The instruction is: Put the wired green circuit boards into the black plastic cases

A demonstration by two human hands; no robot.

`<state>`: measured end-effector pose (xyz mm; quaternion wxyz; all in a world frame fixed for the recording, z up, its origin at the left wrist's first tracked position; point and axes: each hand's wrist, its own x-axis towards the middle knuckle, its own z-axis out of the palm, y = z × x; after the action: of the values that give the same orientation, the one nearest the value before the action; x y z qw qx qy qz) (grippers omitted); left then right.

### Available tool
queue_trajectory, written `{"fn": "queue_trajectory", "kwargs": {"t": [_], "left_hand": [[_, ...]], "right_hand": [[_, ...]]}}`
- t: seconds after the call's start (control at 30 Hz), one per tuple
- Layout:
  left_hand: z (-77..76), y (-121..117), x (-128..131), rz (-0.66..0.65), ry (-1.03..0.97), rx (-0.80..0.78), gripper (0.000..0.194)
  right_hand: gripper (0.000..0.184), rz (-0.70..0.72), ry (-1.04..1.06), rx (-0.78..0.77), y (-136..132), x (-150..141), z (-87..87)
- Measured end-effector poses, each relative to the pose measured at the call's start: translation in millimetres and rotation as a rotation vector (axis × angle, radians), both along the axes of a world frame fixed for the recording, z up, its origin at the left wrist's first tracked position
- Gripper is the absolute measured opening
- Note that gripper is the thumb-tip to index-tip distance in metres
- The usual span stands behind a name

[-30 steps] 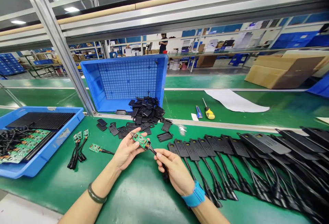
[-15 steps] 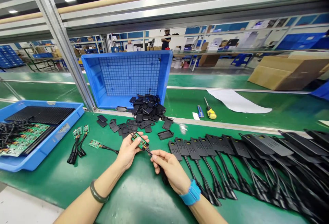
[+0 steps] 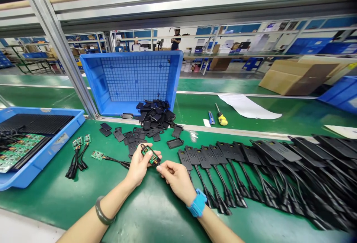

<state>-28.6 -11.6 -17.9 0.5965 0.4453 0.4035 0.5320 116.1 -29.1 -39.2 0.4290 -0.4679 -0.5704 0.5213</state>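
Circuit board (image 3: 151,156), seated in a black half-shell (image 3: 142,146), is held above the green worktop (image 3: 145,213), in front of the heap of black casings (image 3: 156,115). Its long axis is set obliquely: the end with the lit-looking digits and the shell's loop is pointed away from the person and to the left, while the wired end is turned nearer and to the right. The component face is tilted upward, so that the digits can be seen.

By the left hand (image 3: 137,166) the shell is gripped along its sides, with the thumb laid over the board and the fingers curled beneath. By the right hand (image 3: 176,179) the cable (image 3: 158,164) is pinched between thumb and forefinger just beside the wired end; the rest of the cable is mostly hidden by that hand. A blue wristband (image 3: 198,202) is worn on the right wrist.

To the left, a second circuit board (image 3: 97,155) is laid on the worktop, its cable stretched rightward. Farther left, a small cluster of wired boards (image 3: 77,142) is placed beside the blue tray (image 3: 61,138). To the right, cased units (image 3: 205,158) are lined up in an overlapping row, their cables directed toward the person.
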Motion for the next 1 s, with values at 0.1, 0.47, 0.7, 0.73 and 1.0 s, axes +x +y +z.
{"fn": "queue_trajectory", "kwargs": {"t": [0.1,0.47,0.7,0.73,1.0], "left_hand": [[-0.4,-0.5,0.4,-0.014,-0.044,-0.016,0.040],[2.1,-6.5,2.6,0.016,-0.039,0.035,0.032],[4.9,-4.5,4.8,0.054,0.039,0.068,0.034],[5.4,-3.4,4.3,0.041,0.043,0.041,0.035],[-4.4,-5.2,6.6,-0.211,0.319,0.011,0.020]], "right_hand": [[0.037,-0.017,0.010,0.051,0.0,-0.5,-2.2],[0.042,-0.011,-0.098,0.020,5.9,1.9,-4.2],[0.042,-0.046,-0.255,0.130,0.8,-3.8,-0.7],[0.042,-0.041,-0.277,0.188,0.0,-2.9,1.9],[0.024,-0.118,-0.489,0.707,5.7,17.9,9.7]]}}
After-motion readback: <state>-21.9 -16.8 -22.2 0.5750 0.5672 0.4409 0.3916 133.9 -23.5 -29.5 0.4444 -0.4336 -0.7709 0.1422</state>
